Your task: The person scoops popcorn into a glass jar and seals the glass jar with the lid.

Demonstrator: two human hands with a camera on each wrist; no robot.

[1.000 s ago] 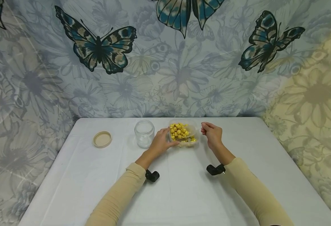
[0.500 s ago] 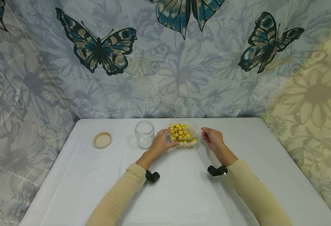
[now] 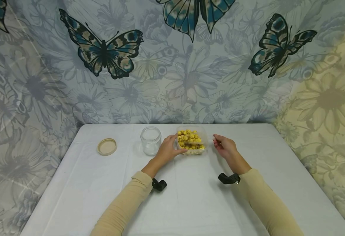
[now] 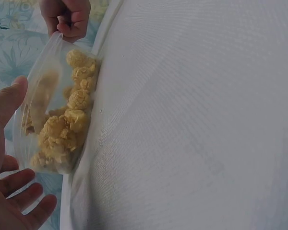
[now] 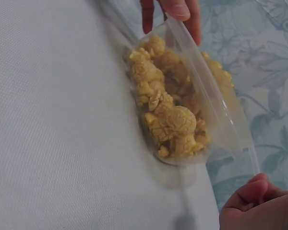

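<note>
A clear plastic container [image 3: 200, 151] of yellow popcorn [image 4: 57, 134] stands at the back middle of the table. My left hand [image 3: 168, 148] holds its left end, thumb at the near side and fingers round the far side. Just right of it, my right hand [image 3: 225, 144] pinches the thin handle of what looks like a clear plastic scoop [image 5: 253, 155]. The handle reaches over the rim, and the scoop's other end lies inside the container among the popcorn, partly hidden by the cloudy wall. Beside my left hand an uncovered glass jar [image 3: 150, 141] stands upright.
A round beige-rimmed lid [image 3: 107, 146] lies to the left of the jar. White cloth covers the table [image 3: 187, 196]. Behind its back edge hangs a butterfly-patterned backdrop [image 3: 190, 82].
My right hand has moved slightly right and nearer to me with the scoop. The popcorn heap has shifted and spread inside the container. My left hand stays in place.
</note>
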